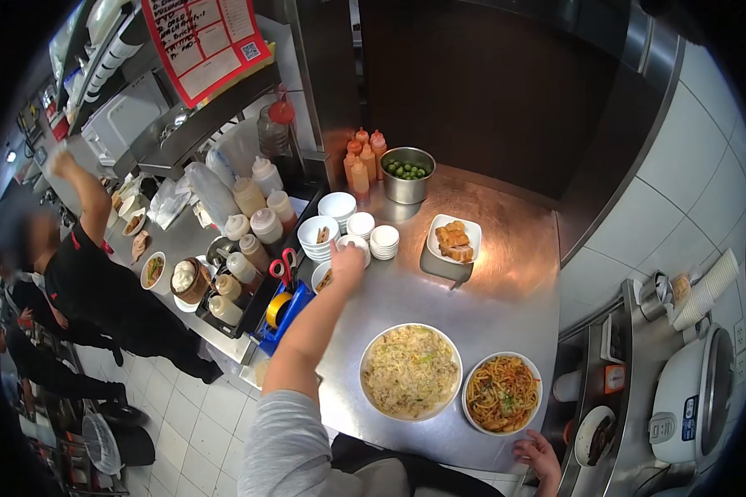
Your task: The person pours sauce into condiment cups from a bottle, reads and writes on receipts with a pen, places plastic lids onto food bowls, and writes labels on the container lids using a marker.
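Observation:
My left hand [348, 267] reaches across the steel counter, its fingers curled at the rim of a small white dish [355, 242] among other stacked dishes. Part of that dish is hidden by the hand. Close by are stacks of small white sauce dishes [384, 241] and white bowls [315, 235]. At the counter's front right edge, my right hand [539, 454] holds nothing, with its fingers loosely apart. Just above it sits a bowl of noodles [503, 393]. A larger bowl of fried rice [411, 371] stands to the left of the noodles.
A white dish of browned food pieces [454, 240] stands near a metal pot of green fruit [408, 174] and orange squeeze bottles [361, 166]. Red-handled scissors [283, 267] and a yellow tape roll [277, 310] lie left of my arm. Another person [99, 282] stands at left.

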`<state>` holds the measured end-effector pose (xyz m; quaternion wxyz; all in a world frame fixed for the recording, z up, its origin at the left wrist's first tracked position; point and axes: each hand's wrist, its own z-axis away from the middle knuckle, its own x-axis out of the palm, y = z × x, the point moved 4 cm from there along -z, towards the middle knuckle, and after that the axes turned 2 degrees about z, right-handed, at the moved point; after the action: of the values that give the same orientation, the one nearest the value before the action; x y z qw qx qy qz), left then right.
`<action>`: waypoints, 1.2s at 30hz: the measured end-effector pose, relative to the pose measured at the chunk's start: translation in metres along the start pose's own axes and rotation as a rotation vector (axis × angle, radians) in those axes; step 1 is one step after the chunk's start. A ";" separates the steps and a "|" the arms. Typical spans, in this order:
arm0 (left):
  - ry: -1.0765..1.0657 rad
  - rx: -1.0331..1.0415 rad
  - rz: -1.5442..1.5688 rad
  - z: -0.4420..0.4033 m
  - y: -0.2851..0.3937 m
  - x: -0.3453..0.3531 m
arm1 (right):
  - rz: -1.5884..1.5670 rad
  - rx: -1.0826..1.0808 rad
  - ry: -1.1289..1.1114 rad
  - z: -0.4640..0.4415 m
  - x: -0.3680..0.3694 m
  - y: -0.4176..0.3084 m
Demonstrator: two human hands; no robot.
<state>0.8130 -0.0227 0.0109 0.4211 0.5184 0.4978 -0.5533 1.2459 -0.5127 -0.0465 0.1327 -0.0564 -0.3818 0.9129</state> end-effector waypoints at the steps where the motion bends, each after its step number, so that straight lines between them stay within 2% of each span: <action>1: 0.034 0.037 0.066 -0.001 -0.009 0.000 | 0.004 -0.018 0.012 -0.002 -0.007 0.000; 5: 0.012 0.114 0.421 -0.010 -0.031 -0.012 | 0.014 -0.088 0.030 -0.006 -0.020 -0.010; 9: 0.137 0.161 0.532 -0.025 -0.035 -0.013 | -0.051 -0.047 0.042 0.007 -0.008 -0.039; 10: 0.195 0.185 0.594 -0.025 -0.024 -0.015 | 0.004 -0.078 0.031 0.007 -0.010 -0.045; 12: 0.246 0.165 0.526 -0.011 0.007 -0.027 | 0.102 -0.133 0.024 0.012 -0.015 -0.049; 16: 0.544 0.416 0.545 0.018 0.069 -0.018 | 0.066 -0.173 0.040 0.022 -0.010 -0.074; 18: 0.346 0.529 0.614 0.037 0.104 -0.004 | 0.066 -0.218 0.040 0.030 -0.004 -0.089; 20: 0.173 0.541 0.536 0.031 0.133 0.047 | 0.073 -0.243 0.034 0.029 -0.002 -0.094; 23: -0.027 0.499 0.377 0.032 0.143 0.049 | 0.087 -0.244 0.016 0.019 -0.002 -0.104; 26: -0.039 0.540 0.364 0.029 0.142 0.063 | 0.262 -0.357 -0.019 0.031 0.052 -0.156; 28: 0.106 0.578 0.518 0.033 0.117 0.018 | 0.300 -0.489 -0.119 0.021 0.076 -0.173; 30: 0.545 0.570 0.658 0.035 0.062 -0.052 | 0.358 -0.536 -0.219 0.023 0.111 -0.195; 32: 0.878 0.283 0.837 0.033 -0.028 -0.113 | 0.384 -0.583 -0.270 0.021 0.149 -0.207; 34: 1.057 -0.022 0.735 0.037 -0.115 -0.162 | 0.402 -0.606 -0.265 0.016 0.180 -0.210; 36: 1.031 -0.355 0.580 0.017 -0.185 -0.157 | 0.362 -0.583 -0.328 0.010 0.219 -0.210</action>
<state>0.6462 -0.0195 0.1878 0.3396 0.7553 0.5605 -0.0033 1.0758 -0.3156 0.1092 -0.1154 -0.0115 -0.6255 0.7716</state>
